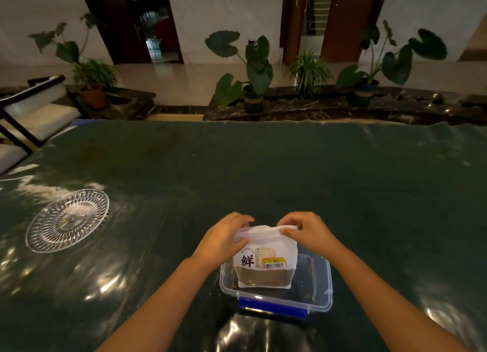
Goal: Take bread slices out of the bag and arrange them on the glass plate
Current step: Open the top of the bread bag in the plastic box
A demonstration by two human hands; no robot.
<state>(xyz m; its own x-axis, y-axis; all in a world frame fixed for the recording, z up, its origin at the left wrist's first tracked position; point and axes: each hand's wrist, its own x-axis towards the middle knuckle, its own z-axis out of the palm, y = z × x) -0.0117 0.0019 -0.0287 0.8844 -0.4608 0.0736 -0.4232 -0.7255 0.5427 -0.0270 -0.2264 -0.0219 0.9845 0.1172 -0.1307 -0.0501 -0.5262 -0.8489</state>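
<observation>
A white bread bag [266,259] stands upright inside a clear plastic box [322,285] with a blue clip [272,307] on its near side, set on a dark green table cover [263,167] close to the person. Both hands are at the top of the bag. The left hand [224,237] curls around the bag's upper left corner, fingers pinched shut on the folded top edge. The right hand [303,229] pinches the upper right corner of that same edge between thumb and fingers, also closed on the bag. The bag's front shows a large black character, a yellow price sticker with a barcode, and a darker see-through band near the bottom; the slices inside cannot be made out clearly. The glass plate [67,221] lies flat on the table well apart to the left, with nothing on it. Potted plants [253,69] line a dark ledge beyond the table's far edge.
</observation>
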